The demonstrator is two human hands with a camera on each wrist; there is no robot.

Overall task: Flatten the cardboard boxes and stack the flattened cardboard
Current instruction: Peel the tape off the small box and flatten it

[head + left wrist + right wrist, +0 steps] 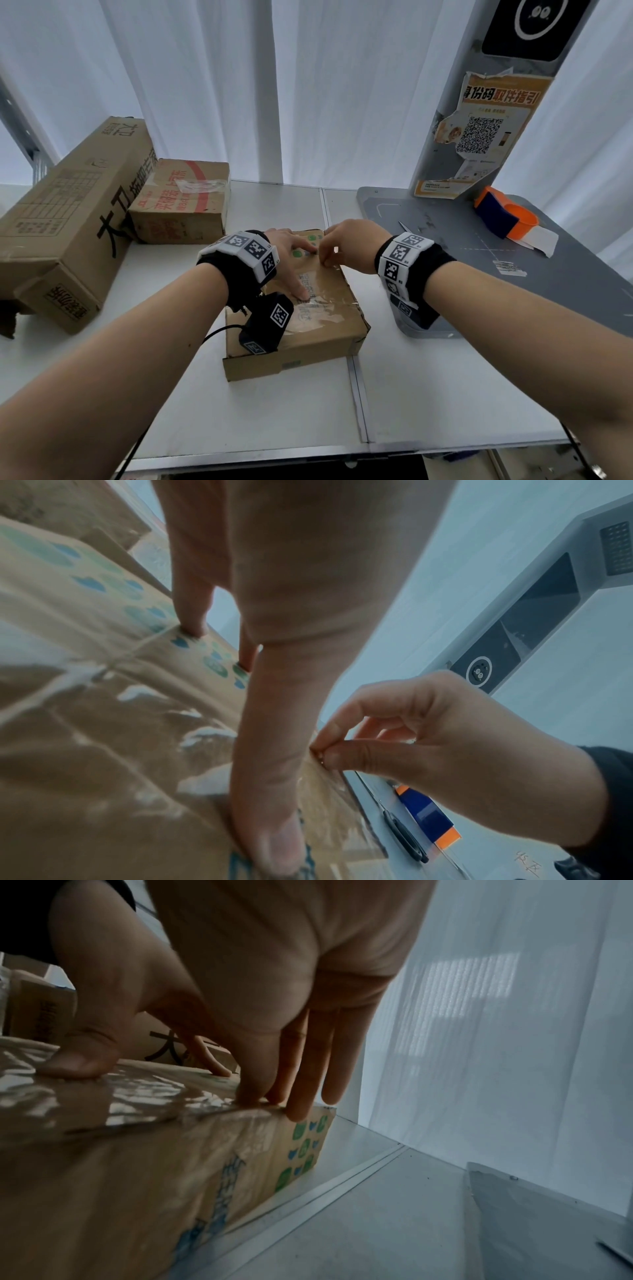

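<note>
Small taped cardboard box (308, 318) at frame centre on white table (428, 394). Left hand (291, 260) pressing spread fingers flat on its top. Right hand (352, 245) pinching clear tape (322, 775) at box's right top edge.

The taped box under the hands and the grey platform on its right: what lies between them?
Only bare white table, crossed by its panel seam, separates the taped box from the grey platform; the head view shows it.

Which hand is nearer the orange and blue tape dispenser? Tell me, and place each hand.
Right. The right hand pinches tape at the small box's far right edge, on the tape dispenser's side. The left hand presses the box top, farther left.
</note>
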